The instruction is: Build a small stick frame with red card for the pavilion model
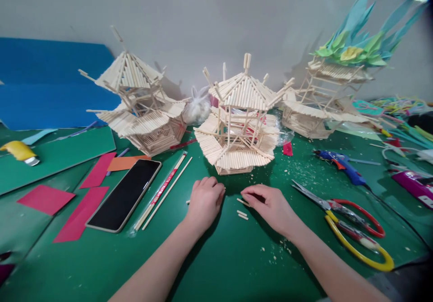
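My left hand point(204, 200) rests on the green table point(219, 257) with its fingers curled closed; what they hold, if anything, is hidden. My right hand point(269, 205) lies just to its right, fingers pinched on a short wooden stick piece point(242, 201). Two more short stick pieces point(242, 215) lie between the hands. Directly behind both hands stands a pavilion model point(238, 126) built of wooden sticks.
Two more stick pavilions stand at the left point(138, 105) and right point(321, 103), the right one topped with paper leaves. A phone point(125, 194), chopsticks point(164, 190) and red paper pieces point(81, 205) lie left. Scissors point(352, 223) and a blue glue gun point(340, 163) lie right.
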A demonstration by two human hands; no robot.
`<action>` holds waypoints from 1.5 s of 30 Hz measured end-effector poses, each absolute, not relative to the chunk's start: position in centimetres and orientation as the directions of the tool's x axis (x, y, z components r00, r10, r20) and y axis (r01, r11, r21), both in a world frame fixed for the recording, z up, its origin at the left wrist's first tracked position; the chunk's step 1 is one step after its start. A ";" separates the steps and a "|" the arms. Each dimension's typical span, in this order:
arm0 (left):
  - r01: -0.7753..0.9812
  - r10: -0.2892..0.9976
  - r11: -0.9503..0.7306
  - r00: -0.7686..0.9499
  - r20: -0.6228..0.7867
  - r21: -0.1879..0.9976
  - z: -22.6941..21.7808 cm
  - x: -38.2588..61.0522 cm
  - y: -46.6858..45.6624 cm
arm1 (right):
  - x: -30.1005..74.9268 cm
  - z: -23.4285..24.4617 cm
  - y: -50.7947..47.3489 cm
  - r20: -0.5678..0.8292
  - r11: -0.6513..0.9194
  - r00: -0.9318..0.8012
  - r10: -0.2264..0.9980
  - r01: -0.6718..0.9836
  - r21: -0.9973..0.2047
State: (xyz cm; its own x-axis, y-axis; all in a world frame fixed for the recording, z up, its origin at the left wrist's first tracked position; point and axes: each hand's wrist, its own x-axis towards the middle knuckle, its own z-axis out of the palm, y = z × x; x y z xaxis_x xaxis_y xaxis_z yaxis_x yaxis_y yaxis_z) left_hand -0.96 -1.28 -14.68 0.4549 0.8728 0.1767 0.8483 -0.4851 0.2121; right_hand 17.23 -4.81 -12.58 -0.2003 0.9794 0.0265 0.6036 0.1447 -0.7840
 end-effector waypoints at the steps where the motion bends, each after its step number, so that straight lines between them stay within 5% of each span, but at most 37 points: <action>1: 0.851 0.875 -0.482 0.452 0.174 0.208 -14.7 -1.0 -1.3 | 17.1 -12.4 -4.7 0.038 0.168 -0.216 0.976 0.628 -0.760; 9: 0.860 0.879 -0.474 0.452 0.152 0.189 -14.5 -1.1 -1.2 | 16.5 -12.8 -3.6 0.027 0.257 -0.309 0.951 0.739 -0.623; 28: 0.806 0.846 -0.531 0.490 0.207 0.262 -14.4 -1.1 -1.3 | 17.9 -12.6 -4.4 -0.035 0.196 -0.245 0.969 0.845 -0.498; 39: 0.642 0.714 -0.695 0.668 0.209 0.322 -13.9 -0.2 -2.1 | 18.0 -12.1 -5.3 -0.028 0.200 -0.247 0.969 0.840 -0.504; 45: 0.786 0.813 -0.581 0.567 0.131 0.211 -13.5 -0.9 -1.5 | 17.4 -12.0 -7.1 0.004 0.228 -0.269 0.963 0.807 -0.544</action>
